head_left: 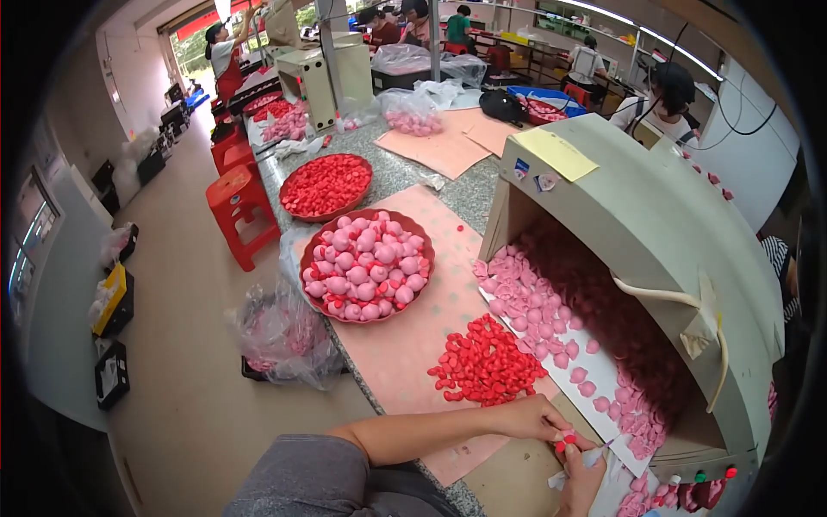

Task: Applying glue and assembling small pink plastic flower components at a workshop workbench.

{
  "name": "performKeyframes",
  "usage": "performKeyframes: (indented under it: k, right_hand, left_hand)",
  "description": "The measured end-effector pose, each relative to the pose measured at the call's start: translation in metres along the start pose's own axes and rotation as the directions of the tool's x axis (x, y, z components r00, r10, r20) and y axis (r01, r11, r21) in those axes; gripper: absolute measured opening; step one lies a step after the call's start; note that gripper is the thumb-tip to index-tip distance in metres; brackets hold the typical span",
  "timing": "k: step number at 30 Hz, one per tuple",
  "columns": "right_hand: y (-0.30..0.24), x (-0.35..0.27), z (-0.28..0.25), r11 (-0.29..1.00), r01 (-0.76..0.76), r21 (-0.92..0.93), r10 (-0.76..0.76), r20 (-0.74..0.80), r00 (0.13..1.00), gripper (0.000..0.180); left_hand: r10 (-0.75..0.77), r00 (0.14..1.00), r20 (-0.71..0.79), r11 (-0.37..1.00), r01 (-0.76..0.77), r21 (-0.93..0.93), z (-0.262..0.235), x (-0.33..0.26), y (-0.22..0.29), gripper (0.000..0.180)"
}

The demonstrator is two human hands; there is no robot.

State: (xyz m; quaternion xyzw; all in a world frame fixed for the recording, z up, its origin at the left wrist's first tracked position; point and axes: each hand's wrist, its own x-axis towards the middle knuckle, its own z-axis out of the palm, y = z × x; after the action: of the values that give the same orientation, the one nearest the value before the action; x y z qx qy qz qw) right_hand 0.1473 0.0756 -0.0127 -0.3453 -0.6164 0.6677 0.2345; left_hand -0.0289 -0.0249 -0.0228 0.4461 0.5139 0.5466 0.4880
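Observation:
My left hand [530,417] reaches in from the lower edge, its fingers closed on a small red piece [564,443] with some pink on it. Against the same piece, my right hand [584,479] is closed too, with a bit of white cloth or paper [558,480] at its fingers. Something thin and pale sticks out near its fingertips, too small to name. Just beyond my left hand lies a pile of small glossy red pieces [487,360]. To the right, soft pink pieces [551,314], some rounded and some flat, spread over a white board at the mouth of a grey-green machine housing.
A red basket [428,281] of pink balls and another red basket [289,209] of red pieces stand farther left. The curved housing [663,198] rises at right. A red stool [231,196] stands beside the table. Other people work at the back.

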Motion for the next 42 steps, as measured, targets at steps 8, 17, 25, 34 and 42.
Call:
performKeyframes:
  k: [8, 17, 25, 34, 42]
  right_hand:
    - [-0.022, 0.015, 0.02, 0.978, -0.193, -0.085, 0.198, 0.051, 0.979, 0.022]
    - [-0.014, 0.017, 0.009, 0.99, -0.14, -0.019, 0.141, 0.099, 0.985, 0.023]
    - [-0.002, 0.016, -0.001, 0.991, -0.073, -0.113, 0.087, 0.12, 0.989, 0.027]
    - [0.002, 0.013, 0.001, 1.0, 0.019, -0.021, -0.017, 0.107, 0.994, 0.029]
    - [-0.006, 0.012, -0.005, 0.999, 0.027, -0.044, -0.024, 0.067, 0.997, 0.024]
  left_hand:
    - [-0.1, 0.992, -0.079, 0.994, 0.102, 0.032, -0.022, -0.002, 0.025, 0.028]
    - [-0.26, 0.965, -0.04, 0.961, 0.255, -0.107, -0.013, 0.008, 0.007, 0.03]
    - [-0.246, 0.968, -0.06, 0.969, 0.245, -0.013, -0.006, 0.012, 0.009, 0.028]
    - [-0.287, 0.95, -0.119, 0.947, 0.264, -0.182, 0.006, 0.007, 0.017, 0.029]
    - [-0.277, 0.955, -0.111, 0.951, 0.256, -0.175, 0.007, 0.014, 0.012, 0.029]
